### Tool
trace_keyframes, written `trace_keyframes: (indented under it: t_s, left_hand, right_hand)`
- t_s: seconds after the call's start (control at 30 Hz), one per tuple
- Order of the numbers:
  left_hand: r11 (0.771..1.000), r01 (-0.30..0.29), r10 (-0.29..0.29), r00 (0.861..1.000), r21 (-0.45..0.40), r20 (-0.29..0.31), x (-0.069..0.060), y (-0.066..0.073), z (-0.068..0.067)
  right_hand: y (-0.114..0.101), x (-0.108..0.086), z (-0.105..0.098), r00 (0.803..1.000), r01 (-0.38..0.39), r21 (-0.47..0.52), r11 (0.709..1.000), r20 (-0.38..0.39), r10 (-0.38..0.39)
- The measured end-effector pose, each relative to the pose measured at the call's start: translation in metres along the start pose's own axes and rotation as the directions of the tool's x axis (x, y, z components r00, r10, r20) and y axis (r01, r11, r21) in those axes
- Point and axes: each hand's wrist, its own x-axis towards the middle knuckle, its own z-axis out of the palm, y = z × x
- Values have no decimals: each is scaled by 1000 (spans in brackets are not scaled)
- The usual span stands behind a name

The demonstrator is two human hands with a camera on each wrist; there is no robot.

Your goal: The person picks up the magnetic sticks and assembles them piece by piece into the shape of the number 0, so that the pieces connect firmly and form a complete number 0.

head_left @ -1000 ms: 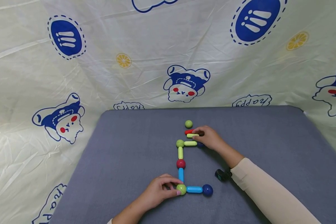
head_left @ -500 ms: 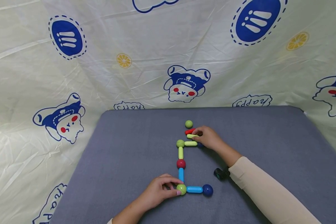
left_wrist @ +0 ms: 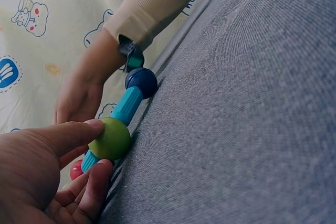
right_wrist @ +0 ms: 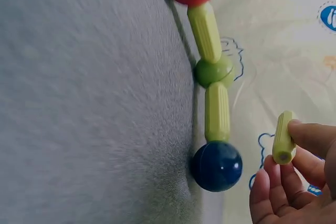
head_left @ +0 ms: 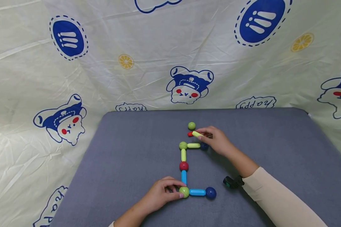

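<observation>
Balls and rods form a joined bracket shape on the table. My left hand [head_left: 163, 193] pinches the green ball [head_left: 184, 192] at its near corner between thumb and fingers. From that ball a blue rod [head_left: 197, 192] runs right to a dark blue ball [head_left: 211, 193]; another leads away to a red ball [head_left: 183, 166]. A yellow-green rod [head_left: 183, 154] links the red ball to the far green ball [head_left: 183, 145]. My right hand [head_left: 218, 141] pinches a loose yellow-green rod [right_wrist: 284, 139], raised off the table and tilted, above the other dark blue ball [right_wrist: 217, 166].
Beyond the right fingertips lie a red rod [head_left: 190, 134], partly covered, and a loose green ball [head_left: 191, 125]. The grey table [head_left: 136, 142] ends at a patterned cloth [head_left: 147, 78] behind. A dark device is on the right wrist.
My right hand has lifted the yellow-green rod off the table and shifted slightly right and nearer. More of the far dark blue ball shows. My left hand has stayed in place.
</observation>
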Motion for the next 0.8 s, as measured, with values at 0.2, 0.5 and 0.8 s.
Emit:
trace_keyframes:
  t_s: [0.2, 0.5, 0.8]
  left_hand:
    - [1000, -7, 7, 1000, -6, 5, 0, 1, 0]
    - [1000, -19, 19, 1000, -5, 2, -1, 3, 0]
    - [1000, -8, 8, 1000, -14, 3, -2, 5, -1]
  right_hand:
    - [-4, -28, -5, 998, -5, -15, 1000, 64, 6]
    - [-4, -65, -10, 984, -110, 107, 988, 151, 94]
    - [2, -94, -7, 976, -154, 158, 975, 181, 125]
